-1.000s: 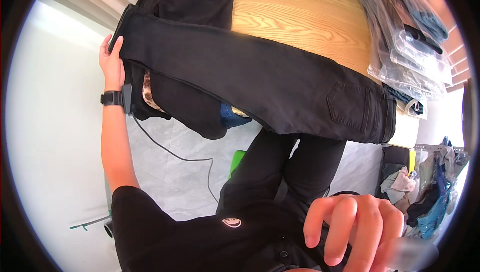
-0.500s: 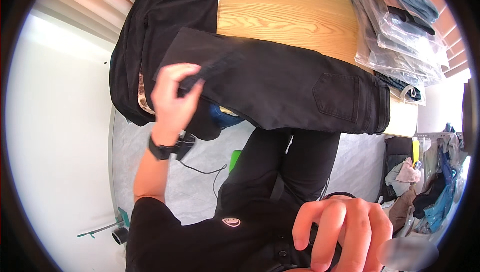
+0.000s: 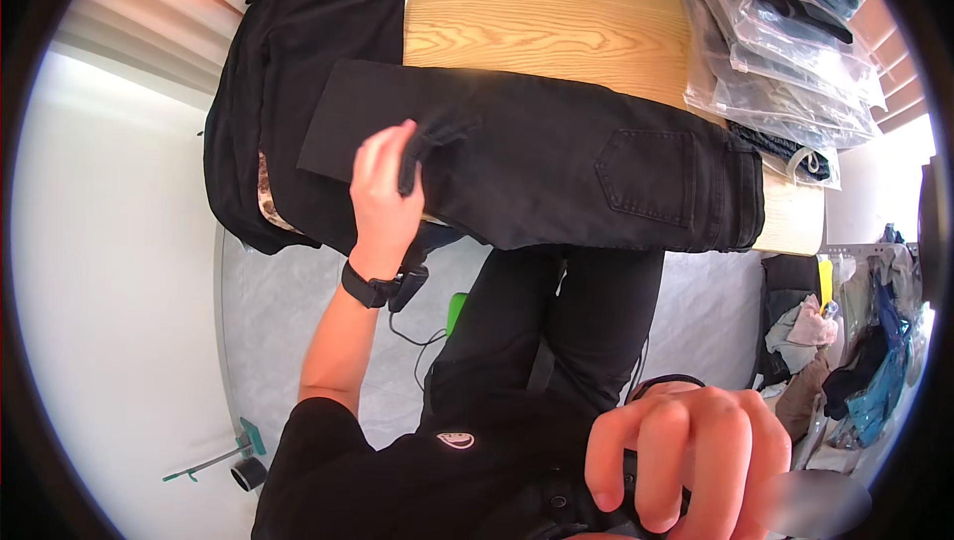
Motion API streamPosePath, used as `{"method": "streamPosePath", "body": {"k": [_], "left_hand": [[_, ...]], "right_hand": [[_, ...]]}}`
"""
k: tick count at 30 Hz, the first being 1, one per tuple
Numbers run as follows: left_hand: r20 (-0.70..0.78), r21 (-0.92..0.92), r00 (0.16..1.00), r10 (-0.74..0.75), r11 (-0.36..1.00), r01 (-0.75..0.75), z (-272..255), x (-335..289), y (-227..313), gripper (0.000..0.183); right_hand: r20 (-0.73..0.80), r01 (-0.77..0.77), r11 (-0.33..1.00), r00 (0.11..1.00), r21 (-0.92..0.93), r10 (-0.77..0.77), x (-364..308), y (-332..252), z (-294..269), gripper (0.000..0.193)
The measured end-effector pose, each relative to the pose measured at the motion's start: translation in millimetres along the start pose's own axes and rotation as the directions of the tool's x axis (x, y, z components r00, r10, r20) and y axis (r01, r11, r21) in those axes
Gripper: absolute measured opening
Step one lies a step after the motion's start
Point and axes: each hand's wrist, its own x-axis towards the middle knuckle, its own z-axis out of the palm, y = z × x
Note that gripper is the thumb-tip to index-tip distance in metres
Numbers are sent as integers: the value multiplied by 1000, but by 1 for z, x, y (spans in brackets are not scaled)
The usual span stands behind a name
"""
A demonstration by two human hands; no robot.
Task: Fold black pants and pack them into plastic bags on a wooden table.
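Black jeans (image 3: 556, 162) lie folded lengthwise across the near side of the table, their back pocket and waistband to the right. My left hand (image 3: 383, 192) is closed on the hem end of a leg, which is folded back towards the waist. Beneath that hand a flat, dark, straight-edged sheet (image 3: 343, 108) sticks out on the left; I cannot tell whether it is a board. Close before my chest, my right hand (image 3: 696, 451) is raised with its fingers curled downward. Whatever it may hold is hidden.
A black garment (image 3: 308, 33) hangs over the left end of the wooden table (image 3: 547, 8). Clear bags of folded clothes (image 3: 785, 43) are stacked at the right. Bagged clothes (image 3: 865, 361) stand lower right. A cable (image 3: 427, 346) runs across the floor.
My left hand has moved right, carrying the hem end over the jeans, and more of the flat dark sheet shows. My right hand stays raised and curled. The view has shifted slightly.
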Motion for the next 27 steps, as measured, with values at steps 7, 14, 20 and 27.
{"method": "streamPosePath", "body": {"k": [7,14,20,27], "left_hand": [[-46,134,997,68,989,-61,9,11,6,51],[383,57,923,-27,998,6,16,3,-16,56],[443,86,896,11,995,-54,11,1,-21,55],[424,64,905,34,996,-67,9,-1,-25,59]], "right_hand": [[127,285,957,949,48,-289,15,26,-4,6],[-7,199,979,980,35,-199,8,25,-6,6],[81,228,973,970,48,-231,11,28,-13,6],[116,190,981,974,49,-195,10,25,-23,5]]}}
